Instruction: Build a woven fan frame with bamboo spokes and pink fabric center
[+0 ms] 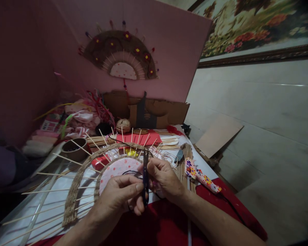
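Dark scissors (145, 167) stand blades up between my hands. The fingers of my left hand (120, 193) close at their lower part, partly hidden behind them. My right hand (165, 177) is closed beside the blades, pinching a thin black cord (130, 172) that loops between the hands; its fingertips are partly hidden. Beneath both hands lies a half-round fan frame of thin sticks (87, 177) with a woven twine band (74, 191). Its inner half-disc (118, 169) is covered in pale pink dotted cloth. More black cord crosses the top of the band.
A brown tape roll (76, 149) stands left, with bundled cloth and ribbons behind. A twine ball (123, 125), red paper and cardboard (164, 112) sit at the back. A flowered glue gun (201, 176) lies right. A finished fan (118, 54) hangs on the pink board.
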A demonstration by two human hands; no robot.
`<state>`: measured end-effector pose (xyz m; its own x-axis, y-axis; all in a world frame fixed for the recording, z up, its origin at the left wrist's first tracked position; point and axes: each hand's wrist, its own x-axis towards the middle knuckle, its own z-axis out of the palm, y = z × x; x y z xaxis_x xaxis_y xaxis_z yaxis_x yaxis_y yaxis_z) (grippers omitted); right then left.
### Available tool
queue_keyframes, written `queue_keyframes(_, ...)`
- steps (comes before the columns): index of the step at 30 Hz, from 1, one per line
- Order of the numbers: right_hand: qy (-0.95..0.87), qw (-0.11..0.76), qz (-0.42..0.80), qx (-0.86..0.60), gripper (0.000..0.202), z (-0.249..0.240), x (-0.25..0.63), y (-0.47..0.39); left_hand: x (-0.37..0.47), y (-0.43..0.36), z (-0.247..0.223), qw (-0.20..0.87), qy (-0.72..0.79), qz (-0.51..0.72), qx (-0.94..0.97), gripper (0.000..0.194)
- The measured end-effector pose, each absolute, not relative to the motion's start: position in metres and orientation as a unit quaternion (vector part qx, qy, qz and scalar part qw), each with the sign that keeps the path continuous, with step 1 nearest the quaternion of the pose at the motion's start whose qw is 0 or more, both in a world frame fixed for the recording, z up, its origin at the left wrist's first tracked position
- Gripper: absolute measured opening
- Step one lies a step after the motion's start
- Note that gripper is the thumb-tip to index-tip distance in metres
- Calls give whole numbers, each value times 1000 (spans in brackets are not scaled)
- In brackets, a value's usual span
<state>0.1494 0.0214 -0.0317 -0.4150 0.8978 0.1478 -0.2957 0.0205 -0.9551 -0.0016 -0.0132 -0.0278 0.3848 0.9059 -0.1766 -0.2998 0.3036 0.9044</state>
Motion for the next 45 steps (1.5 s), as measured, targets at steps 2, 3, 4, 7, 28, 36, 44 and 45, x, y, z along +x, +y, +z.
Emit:
queue_keyframes(2,-551,468,631,-283,43,-31,149,22,-1,-13,-28,707,387,417,421,25)
queue_keyframes(3,-556,468,623,-288,41,-30,149,22,-1,-13,-28,705,396,412,421,26)
queue_keyframes(4,-563,467,615,-295,38,-30,149,22,0,-13,-29,704,404,406,419,28)
queue_keyframes(7,-586,458,591,-311,31,-29,149,21,-1,-12,-33,713,406,393,416,29)
queue_keyframes(28,-610,473,547,-323,29,-29,146,17,-2,-11,-35,736,380,416,377,20)
queue_keyframes(36,-623,466,535,-330,27,-29,147,16,-2,-13,-34,741,375,409,378,21)
queue_keyframes(44,-617,450,551,-336,30,-29,147,17,-4,-9,-37,743,369,401,389,22)
queue_keyframes(45,-614,448,556,-337,31,-30,147,17,-4,-9,-37,745,370,398,388,22)
